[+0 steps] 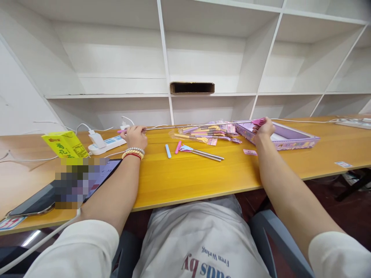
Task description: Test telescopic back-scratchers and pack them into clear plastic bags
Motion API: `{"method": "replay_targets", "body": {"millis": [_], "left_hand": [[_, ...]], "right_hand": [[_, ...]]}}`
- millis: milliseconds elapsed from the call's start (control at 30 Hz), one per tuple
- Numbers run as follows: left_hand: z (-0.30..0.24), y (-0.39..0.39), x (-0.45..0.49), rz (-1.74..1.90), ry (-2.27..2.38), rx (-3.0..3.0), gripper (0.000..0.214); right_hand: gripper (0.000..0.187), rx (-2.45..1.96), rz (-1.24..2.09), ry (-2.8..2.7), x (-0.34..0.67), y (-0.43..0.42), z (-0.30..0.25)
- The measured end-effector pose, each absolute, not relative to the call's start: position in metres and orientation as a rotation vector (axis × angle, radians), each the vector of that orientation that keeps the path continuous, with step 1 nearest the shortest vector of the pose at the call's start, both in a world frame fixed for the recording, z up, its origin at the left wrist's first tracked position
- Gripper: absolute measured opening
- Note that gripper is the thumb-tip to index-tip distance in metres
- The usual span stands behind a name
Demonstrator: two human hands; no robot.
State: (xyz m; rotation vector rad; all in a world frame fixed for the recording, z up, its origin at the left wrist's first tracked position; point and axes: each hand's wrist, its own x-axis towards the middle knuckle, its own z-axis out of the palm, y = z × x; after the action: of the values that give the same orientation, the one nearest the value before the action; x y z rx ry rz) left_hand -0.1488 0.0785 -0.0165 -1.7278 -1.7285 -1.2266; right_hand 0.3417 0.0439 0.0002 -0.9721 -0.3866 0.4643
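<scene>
A telescopic back scratcher (197, 125) with a thin metal rod is stretched out level above the table, between my two hands. My left hand (136, 138) is closed round its pink grip end. At the other end, my right hand (265, 127) pinches the pink head. Below the rod lie a light blue handle piece (168, 151), a pink handle piece (178, 147) and a blue scratcher head (186, 148) beside bare metal rods (207, 155). Behind them is a pile of back scratchers in clear wrappers (207, 133).
A purple patterned box (298, 144) stands open by my right hand. To the left are a yellow drink carton (65, 144), a white power strip (107, 145) with cables, and a phone (34, 199). White shelves (116, 58) rise behind, holding an open cardboard box (192, 88).
</scene>
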Motion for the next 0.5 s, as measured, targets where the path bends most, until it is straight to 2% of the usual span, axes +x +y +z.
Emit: {"method": "replay_targets", "body": {"millis": [100,200,500], "left_hand": [[-0.0155,0.0774,-0.1488,-1.301,-1.719,-1.656,0.027],[-0.0153,0.0762,-0.1498,-1.366,-1.732,-1.578,0.027],[-0.0216,0.0857,-0.1536,-1.423,-1.738,-1.556,0.026]], "right_hand": [[0.008,-0.98,0.521,-0.402,0.3398,0.0427,0.0006],[0.012,-0.992,0.607,-0.46,0.3366,0.0422,0.001],[0.047,-0.93,0.733,-0.522,0.3333,0.0397,0.0009]]}}
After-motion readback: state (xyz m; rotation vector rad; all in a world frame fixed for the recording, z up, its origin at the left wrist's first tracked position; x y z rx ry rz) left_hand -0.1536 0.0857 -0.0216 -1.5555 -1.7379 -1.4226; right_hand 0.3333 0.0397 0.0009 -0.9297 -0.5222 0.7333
